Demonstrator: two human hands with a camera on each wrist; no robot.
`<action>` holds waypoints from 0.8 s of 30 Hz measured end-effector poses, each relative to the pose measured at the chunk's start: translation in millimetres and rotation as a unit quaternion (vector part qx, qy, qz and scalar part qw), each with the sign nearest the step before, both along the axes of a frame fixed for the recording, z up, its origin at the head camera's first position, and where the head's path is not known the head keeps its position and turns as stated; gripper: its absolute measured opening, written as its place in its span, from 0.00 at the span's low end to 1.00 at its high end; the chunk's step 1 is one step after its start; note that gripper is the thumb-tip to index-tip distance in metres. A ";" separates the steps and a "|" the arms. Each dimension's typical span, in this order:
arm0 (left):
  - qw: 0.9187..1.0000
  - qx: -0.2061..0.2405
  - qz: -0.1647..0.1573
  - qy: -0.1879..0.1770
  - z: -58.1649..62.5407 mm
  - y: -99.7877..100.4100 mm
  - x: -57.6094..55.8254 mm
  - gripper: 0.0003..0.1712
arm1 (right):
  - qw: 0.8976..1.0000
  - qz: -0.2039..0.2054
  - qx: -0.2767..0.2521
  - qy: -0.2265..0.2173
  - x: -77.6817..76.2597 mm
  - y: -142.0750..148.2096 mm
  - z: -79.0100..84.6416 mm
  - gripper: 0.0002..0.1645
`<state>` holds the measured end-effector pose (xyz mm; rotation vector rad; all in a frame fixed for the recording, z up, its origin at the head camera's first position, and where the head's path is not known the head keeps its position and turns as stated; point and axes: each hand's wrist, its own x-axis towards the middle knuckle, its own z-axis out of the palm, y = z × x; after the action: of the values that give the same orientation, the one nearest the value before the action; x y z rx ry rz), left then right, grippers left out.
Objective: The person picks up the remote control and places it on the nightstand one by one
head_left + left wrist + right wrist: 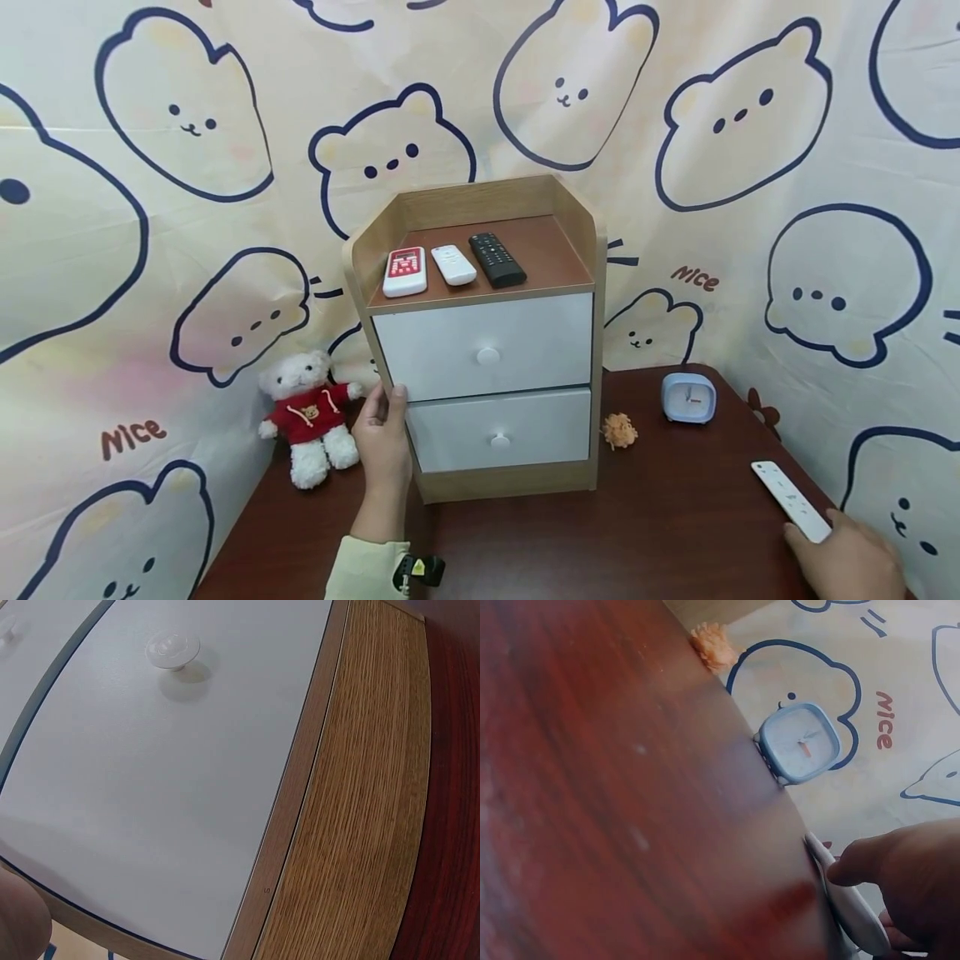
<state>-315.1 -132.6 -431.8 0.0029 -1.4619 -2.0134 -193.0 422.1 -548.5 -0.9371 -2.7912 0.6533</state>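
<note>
A small wooden cabinet (510,482) with two white drawers stands at the middle of the table. My left hand (384,442) rests against its left side, thumb at the front edge beside the gap between the drawers. In the left wrist view, the thumb (21,919) shows at the lower left, beside the white drawer front (172,795). Over at the table's right edge, my right hand (851,557) holds a white remote control (791,500) at its near end. The right wrist view shows the thumb on top of the remote and fingers at its underside.
On the cabinet top lie a red-and-white calculator-like device (405,271), a small white remote (453,265) and a black remote (497,260). A white teddy bear (309,421) sits left of the cabinet. A blue alarm clock (688,397) and an orange fluffy ball (619,431) stand to its right.
</note>
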 end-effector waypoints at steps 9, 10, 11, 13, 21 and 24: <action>1.000 -0.004 -0.001 0.000 1.2 0.2 1.0 0.24 | 0.999 0.000 -0.023 -0.029 1.4 1.7 1.6 0.36; 1.000 -0.005 -0.001 0.001 1.7 0.2 1.4 0.24 | 0.999 0.001 -0.020 -0.033 0.7 1.0 2.3 0.38; 1.000 -0.005 -0.001 0.002 1.9 0.4 1.3 0.24 | 0.999 0.003 -0.017 -0.035 -0.1 0.1 3.2 0.39; 1.000 -0.005 0.000 0.002 2.0 0.5 1.2 0.24 | 0.999 0.010 -0.012 -0.033 -1.7 -2.5 4.9 0.42; 1.000 -0.008 0.002 -0.008 1.7 0.7 1.2 0.25 | 0.989 0.013 -0.118 0.084 -5.4 -34.6 12.8 0.44; 1.000 -0.011 0.003 -0.016 1.4 0.5 1.8 0.26 | 0.976 0.027 -0.167 0.136 -4.4 -56.8 22.2 0.42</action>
<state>-313.3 -132.2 -430.3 0.0297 -1.5018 -2.0014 -197.4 365.3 -526.3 -0.7537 -2.5162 1.1881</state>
